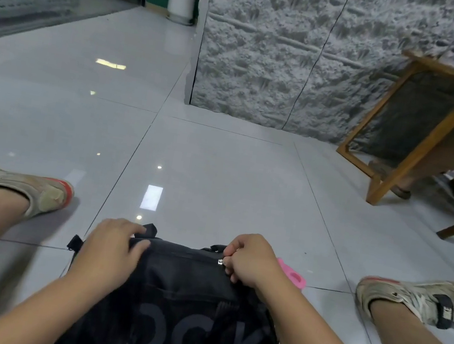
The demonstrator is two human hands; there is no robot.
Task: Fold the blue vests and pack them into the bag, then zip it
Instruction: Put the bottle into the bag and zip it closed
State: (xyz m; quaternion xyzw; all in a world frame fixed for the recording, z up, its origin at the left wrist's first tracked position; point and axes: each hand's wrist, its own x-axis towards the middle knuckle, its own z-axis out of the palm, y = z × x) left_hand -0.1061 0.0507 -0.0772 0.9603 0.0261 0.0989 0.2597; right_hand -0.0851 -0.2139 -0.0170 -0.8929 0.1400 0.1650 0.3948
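A black bag (179,306) with large grey lettering lies on the tiled floor between my legs. My left hand (111,246) rests on the bag's top left end, fingers spread over the fabric near a strap loop. My right hand (251,259) pinches the small metal zip pull (220,261) at the top right of the bag. No blue vests show; what is inside the bag is hidden.
My two worn sneakers rest on the floor, left shoe (20,188) and right shoe (419,297). A pink object (293,273) pokes out behind the bag's right end. A wooden table (422,121) stands at the right by a rough grey wall (297,49).
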